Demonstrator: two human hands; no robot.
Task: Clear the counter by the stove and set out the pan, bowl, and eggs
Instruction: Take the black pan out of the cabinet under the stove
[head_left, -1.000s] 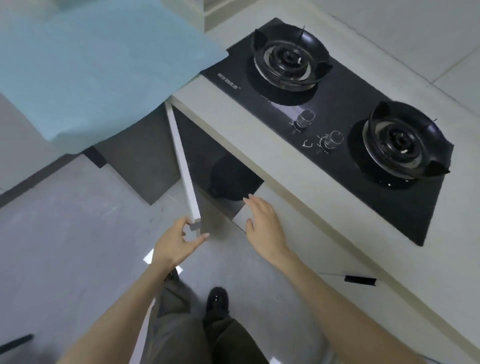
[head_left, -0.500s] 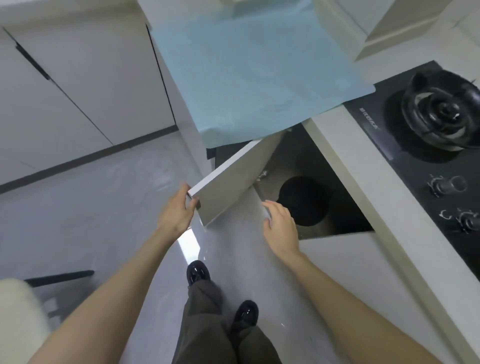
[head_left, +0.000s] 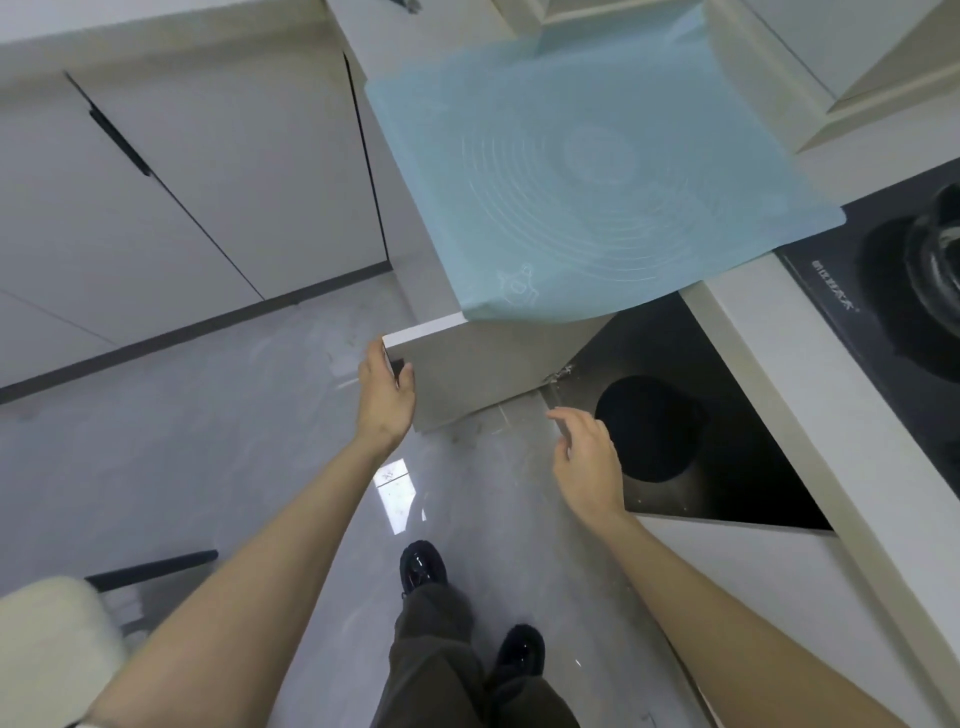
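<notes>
Left hand (head_left: 387, 395) grips the edge of the open cabinet door (head_left: 483, 374), while my right hand (head_left: 589, 462), fingers loosely spread and holding nothing, hovers nearer the dark round pan (head_left: 649, 426), just to its right inside the cabinet (head_left: 737, 467).

White brand lettering (head_left: 835, 297) on the black stove top (head_left: 883, 332) is too blurred to read

- pale cream stone worktop (head_left: 779, 374); a light blue silicone mat (head_left: 587, 176) printed with concentric circles lies on it, its near edge overhanging the front; a black glass gas hob (head_left: 883, 312) is set in just right of the mat
- grey cabinet floor (head_left: 675, 501) under the worktop; a black round pan (head_left: 649, 428) sits on it
- glossy grey tiled floor (head_left: 182, 415); two black shoes (head_left: 423, 566) stand on it
</notes>
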